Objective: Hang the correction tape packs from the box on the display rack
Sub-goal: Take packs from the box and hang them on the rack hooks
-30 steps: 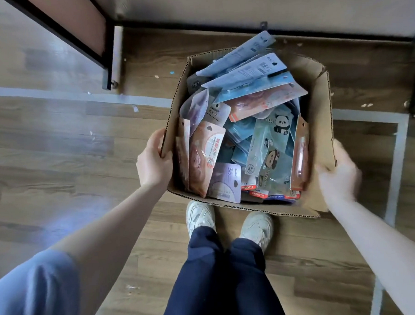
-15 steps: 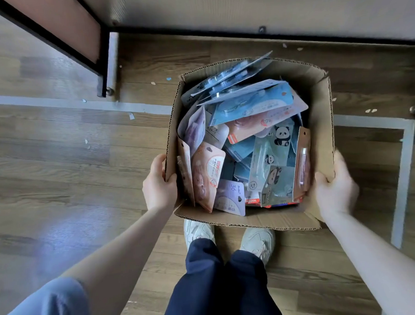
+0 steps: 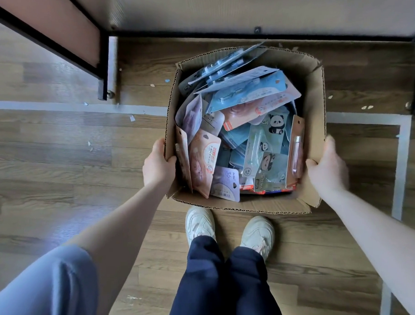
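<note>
- Two hands hold one cardboard box (image 3: 314, 100): the left hand (image 3: 157, 164) grips its left wall with the thumb hooked over the rim, and the right hand (image 3: 328, 165) clasps its right wall the same way.
- Compared with a second ago, the box sits lower in view and a little further right, and the hands have settled from a looser touch into a firm hold on both walls.
- The top packs have slid since then: the long blue ones at the far side of the box now lie flatter and lean on the far rim.
- I judge that the box is being carried or set down near the rack, so no hanging has begun.
- All the packs (image 3: 245, 132) are in the box, a loose heap of blue, peach, lilac and panda-printed cards, some upright against the walls.
- The floor (image 3: 59, 163) around the box is wood-look plank, with a pale tape line running left and right of it.
- Beyond the box stands a dark metal frame (image 3: 104, 66) with a pale panel, possibly the foot of the rack; no hooks show.
- Just below the box are white shoes (image 3: 200, 225) and dark trouser legs.
- Small paper scraps (image 3: 132, 117) dot the floor left of the box.
</note>
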Available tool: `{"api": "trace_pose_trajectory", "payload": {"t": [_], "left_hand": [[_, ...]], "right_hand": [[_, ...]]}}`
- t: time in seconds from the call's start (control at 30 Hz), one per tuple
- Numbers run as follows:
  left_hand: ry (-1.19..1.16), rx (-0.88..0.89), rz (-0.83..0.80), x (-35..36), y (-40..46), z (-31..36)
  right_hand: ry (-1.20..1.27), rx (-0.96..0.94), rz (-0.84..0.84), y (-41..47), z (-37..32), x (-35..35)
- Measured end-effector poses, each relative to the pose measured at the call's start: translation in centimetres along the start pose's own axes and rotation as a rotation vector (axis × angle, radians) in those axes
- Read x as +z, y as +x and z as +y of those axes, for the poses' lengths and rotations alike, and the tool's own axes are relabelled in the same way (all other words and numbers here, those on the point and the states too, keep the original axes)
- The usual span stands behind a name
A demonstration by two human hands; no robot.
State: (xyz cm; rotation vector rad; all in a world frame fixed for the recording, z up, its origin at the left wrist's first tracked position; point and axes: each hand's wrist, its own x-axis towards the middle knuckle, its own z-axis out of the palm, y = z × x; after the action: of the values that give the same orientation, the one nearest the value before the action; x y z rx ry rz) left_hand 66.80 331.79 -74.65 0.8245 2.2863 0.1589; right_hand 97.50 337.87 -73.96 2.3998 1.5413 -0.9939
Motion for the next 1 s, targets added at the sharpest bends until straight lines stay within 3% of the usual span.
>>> {"api": "trace_pose_trajectory", "payload": {"t": [0.17,0.33,0.43,0.73,1.0], "left_hand": [[0.003,0.066,-0.055,-1.6,-0.5,2.7],[0.265,0.371,0.023,-3.1,-1.7,5.2],[0.4,0.5,-0.029,-3.5,-2.2,6.4],[0.549,0.651,-0.16,-2.2,-3.0,7.1],[0.745,0.724,-0.122,-1.6,-2.4,6.5]], "right_hand": [[-0.161,-0.071,-0.05,-0.8,-0.4,-1.7],[-0.279,-0.199,-0.059,-2.6,-0.5,-3.4],[-0.345,-0.269,-0.067,-3.3,-0.7,-4.4],[-0.34,-0.456,-0.156,-3.4,-0.4,-4.5],[-0.434,-0.614,-0.23,-3.3,-0.6,-2.0]]}}
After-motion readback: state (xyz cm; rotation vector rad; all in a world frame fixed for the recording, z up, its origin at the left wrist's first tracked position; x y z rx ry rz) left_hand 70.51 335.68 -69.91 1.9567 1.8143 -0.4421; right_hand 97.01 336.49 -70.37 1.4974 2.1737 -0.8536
